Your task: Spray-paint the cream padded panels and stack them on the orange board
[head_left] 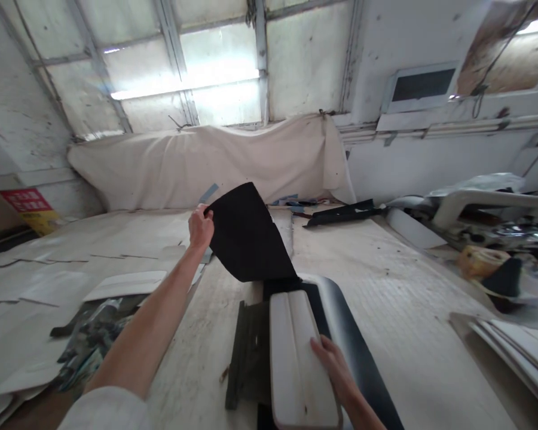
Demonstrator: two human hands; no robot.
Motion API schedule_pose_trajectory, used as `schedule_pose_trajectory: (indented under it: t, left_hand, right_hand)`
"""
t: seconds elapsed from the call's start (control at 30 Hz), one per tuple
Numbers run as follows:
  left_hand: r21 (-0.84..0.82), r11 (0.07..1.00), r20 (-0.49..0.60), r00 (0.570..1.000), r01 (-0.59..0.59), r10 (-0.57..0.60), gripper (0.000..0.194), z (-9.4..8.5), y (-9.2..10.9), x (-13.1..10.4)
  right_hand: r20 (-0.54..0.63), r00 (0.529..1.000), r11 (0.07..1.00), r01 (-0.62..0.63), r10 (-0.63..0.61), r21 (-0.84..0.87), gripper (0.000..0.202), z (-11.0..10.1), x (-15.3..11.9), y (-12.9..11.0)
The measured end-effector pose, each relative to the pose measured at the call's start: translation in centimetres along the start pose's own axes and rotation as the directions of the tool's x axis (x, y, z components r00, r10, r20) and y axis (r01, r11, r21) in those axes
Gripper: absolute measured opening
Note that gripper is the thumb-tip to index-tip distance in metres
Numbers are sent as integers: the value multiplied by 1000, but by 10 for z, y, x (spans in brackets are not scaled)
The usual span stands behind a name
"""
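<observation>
Black, thin and broad, a flat sheet (253, 236) slanted upward over the middle of the worktop (416, 286), its lower right corner down by the dark pieces there; whether it was joined to them I couldn't tell. The left hand (201, 228) pinched its upper left corner, the forearm (156, 322) reaching nearly straight toward the far edge. The right hand (332, 361) lay low, wrist toward the near edge, fingertips on the right side of a long white slab with rounded corners (296, 358); gripping or merely pressing, I couldn't tell. The slab lay over a black panel with a pale rounded border (354, 334), toward the near edge. I judged it a holding step, the sheet up clear of the slab while the slab was steadied. The next move seemed to call for a firm corner pinch and an unmoving right hand.
</observation>
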State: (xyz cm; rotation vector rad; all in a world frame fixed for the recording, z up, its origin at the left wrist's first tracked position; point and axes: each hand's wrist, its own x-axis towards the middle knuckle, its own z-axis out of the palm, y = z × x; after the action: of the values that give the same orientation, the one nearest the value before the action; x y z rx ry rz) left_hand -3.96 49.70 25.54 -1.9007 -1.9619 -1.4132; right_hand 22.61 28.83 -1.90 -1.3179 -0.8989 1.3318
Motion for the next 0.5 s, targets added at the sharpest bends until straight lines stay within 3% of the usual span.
schedule_pose_trajectory:
  t: [0.13,0.3,0.5]
  left_hand:
    - [-19,1000,-9,1000,-18,18,26,7,13,2]
    - [-15,1000,0,1000,-4,4,26,18,14,-2]
    - [-6,1000,-6,1000,-19,19,27,20,12,-2]
  right_hand:
    - [-68,997,999,33,-35,-24,45,-14,19,12]
    - [-134,987,989,73,-90,-130,42,-30,41,20]
    - [-153,988,943,-29,-24,-331,34,-46,71,22]
